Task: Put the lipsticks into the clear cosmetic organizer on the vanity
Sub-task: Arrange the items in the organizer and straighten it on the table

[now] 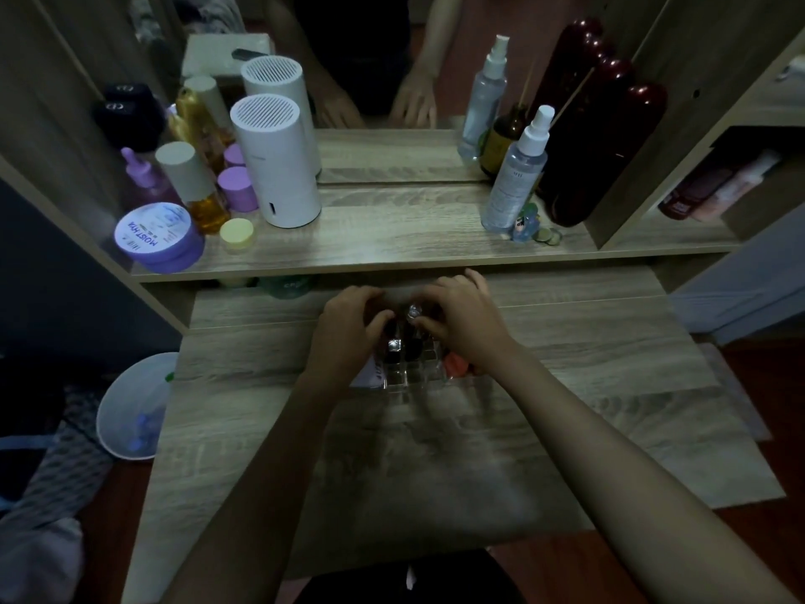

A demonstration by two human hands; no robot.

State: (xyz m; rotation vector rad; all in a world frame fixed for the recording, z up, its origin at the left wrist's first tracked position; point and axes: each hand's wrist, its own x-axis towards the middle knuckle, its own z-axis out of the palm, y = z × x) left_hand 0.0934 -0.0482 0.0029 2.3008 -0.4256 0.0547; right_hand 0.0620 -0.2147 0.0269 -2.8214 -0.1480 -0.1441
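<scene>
both hands were over the organizer [407, 377], mid desk [566, 350], just below the shelf edge. your left hand [348, 324] was curled at its left side, fingers bent in; can't tell if it gripped a lipstick or just steadied the case. your right hand [461, 320] was curled at the far right corner, thumb and forefinger pinched near a shiny cap [413, 312], which i read as a lipstick going into a back cell (dim frame, not certain).

for this step: you wanted the tube vertical over one cell before lowering, with the left hand bracing the case so it didn't slide on the wood. letting go only once the base hit bottom would have avoided tipping its neighbours.

contents: one lipstick [394, 345] with a silver top stood upright in a middle cell, dark tubes beside it. the front cells looked empty. a coral item [455, 364] sat at the right edge under your wrist, a pale lilac one [370, 373] at the left edge; inside or just beside the case, can't tell.
</scene>
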